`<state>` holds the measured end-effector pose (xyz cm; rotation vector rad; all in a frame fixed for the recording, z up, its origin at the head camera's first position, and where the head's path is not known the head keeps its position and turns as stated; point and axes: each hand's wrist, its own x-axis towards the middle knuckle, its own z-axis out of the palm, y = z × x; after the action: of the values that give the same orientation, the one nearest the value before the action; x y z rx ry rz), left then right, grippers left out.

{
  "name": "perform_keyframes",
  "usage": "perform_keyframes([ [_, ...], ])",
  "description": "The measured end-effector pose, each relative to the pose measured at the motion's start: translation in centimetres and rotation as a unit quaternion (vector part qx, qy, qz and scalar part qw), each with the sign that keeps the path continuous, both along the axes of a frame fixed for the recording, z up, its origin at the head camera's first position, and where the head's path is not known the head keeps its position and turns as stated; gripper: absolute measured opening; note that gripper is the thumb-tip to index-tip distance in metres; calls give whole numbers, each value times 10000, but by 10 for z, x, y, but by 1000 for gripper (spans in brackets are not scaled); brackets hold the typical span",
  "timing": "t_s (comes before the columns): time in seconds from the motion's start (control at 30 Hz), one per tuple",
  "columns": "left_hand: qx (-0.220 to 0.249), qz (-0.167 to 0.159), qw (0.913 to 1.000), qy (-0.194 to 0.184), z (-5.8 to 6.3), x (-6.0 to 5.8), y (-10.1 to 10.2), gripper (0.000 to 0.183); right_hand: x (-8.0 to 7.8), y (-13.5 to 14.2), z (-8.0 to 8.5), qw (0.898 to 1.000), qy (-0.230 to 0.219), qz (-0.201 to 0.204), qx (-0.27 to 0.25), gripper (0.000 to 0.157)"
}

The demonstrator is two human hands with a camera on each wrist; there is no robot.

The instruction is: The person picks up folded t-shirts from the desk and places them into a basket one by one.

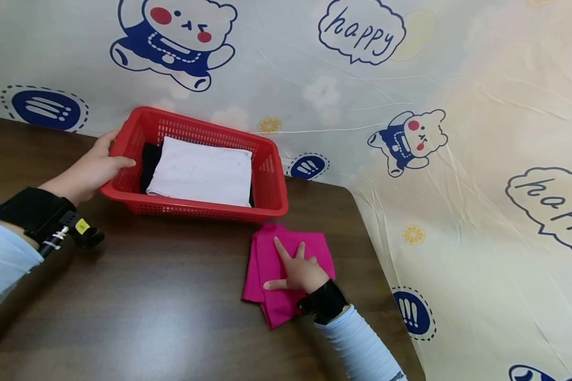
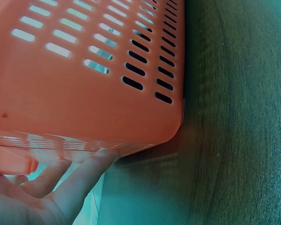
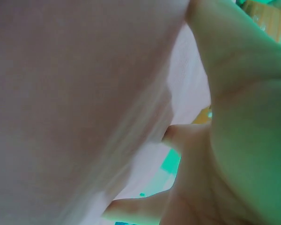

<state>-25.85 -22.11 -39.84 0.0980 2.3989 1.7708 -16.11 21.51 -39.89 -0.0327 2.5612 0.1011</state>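
Observation:
My left hand grips the left end of a red plastic basket, thumb over the rim. In the left wrist view, its fingers reach along the outside of the slotted basket wall. A folded white cloth lies in the basket on top of a black cloth, most of which is hidden. On the table in front of the basket's right end is a folded magenta cloth. My right hand rests on it with fingers spread, and the right wrist view shows fingertips against the fabric.
The brown wooden table ends in a rounded corner just right of the magenta cloth. Behind and to the right hangs a pale sheet printed with bears and lettering. The basket stands near the table's back edge.

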Motion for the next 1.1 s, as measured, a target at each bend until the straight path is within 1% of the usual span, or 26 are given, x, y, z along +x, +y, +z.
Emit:
perform_keyframes([
  [0.07,8,2,10000,-6,0,0,0,85,3,-5,0,10000,12,72,32,112],
  [0.27,43,-3,10000,-32,1,0,0,85,14,-28,-1,9982,45,505,305,114],
  [0.5,38,-13,10000,-21,1,1,0,84,20,-58,-5,9971,-71,636,405,116],
  [0.7,20,4,10000,-38,0,0,0,84,23,-81,-7,9931,-26,947,687,117],
  [0.9,-1,-17,10000,-63,-2,0,0,85,26,-101,-9,9921,7,952,812,116],
  [1.1,23,-32,10000,31,-4,0,-1,85,26,-122,-10,9905,16,1011,927,116],
])
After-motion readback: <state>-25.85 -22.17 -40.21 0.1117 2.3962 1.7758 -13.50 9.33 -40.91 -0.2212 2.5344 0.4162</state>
